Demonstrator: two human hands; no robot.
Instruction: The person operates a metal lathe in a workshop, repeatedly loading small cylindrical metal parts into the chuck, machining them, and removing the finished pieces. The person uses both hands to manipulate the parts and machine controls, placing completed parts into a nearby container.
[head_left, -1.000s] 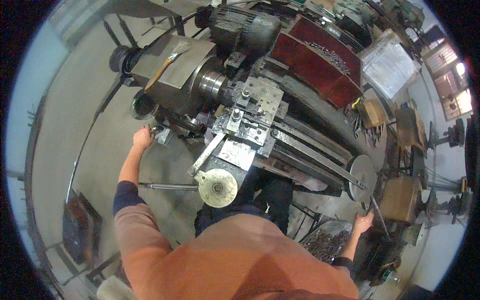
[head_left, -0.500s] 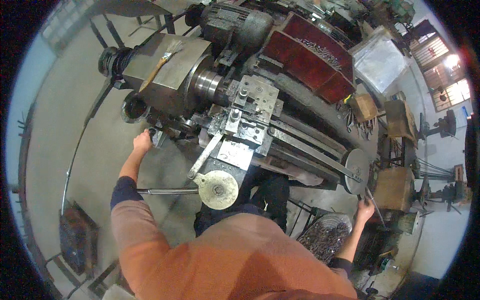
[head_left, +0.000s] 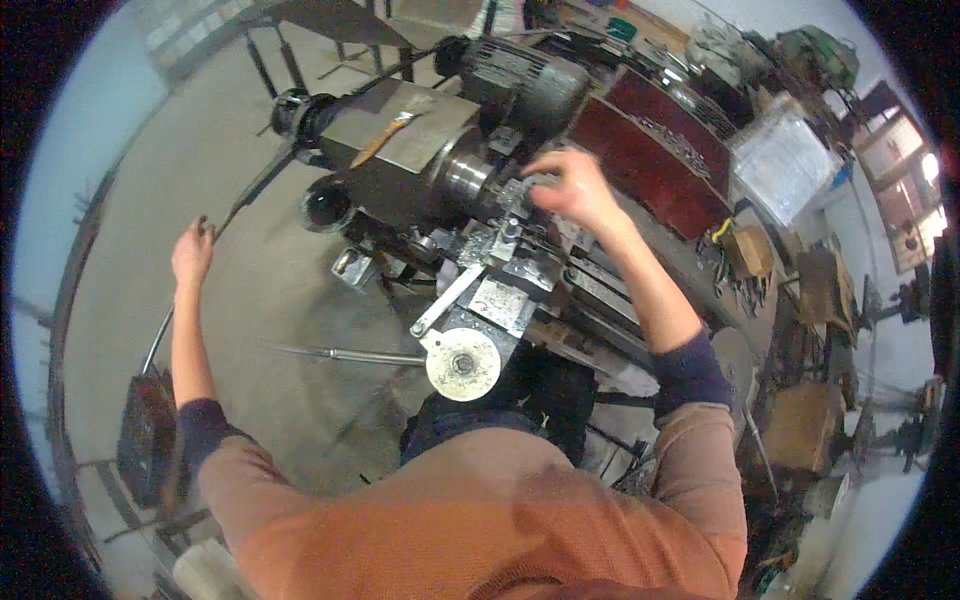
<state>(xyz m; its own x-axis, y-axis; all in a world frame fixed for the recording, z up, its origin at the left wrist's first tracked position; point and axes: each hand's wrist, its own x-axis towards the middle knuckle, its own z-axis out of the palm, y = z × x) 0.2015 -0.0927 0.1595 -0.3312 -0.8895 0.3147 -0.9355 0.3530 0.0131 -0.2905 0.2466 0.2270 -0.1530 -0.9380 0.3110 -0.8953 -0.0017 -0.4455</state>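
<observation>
Rod (head_left: 262, 188) slants down from the lathe's (head_left: 398, 185) left end, left hand (head_left: 192, 254) closed round it; right hand (head_left: 574, 188), half-curled, is over the tool post (head_left: 512, 232), whether pinching anything I cannot tell.

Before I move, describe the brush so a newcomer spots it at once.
Find the boxy headstock, left of the ribbed motor. The brush lies on its flat top, handle toward the lower left. Its yellow-brown handle stands out against the grey metal.
</observation>
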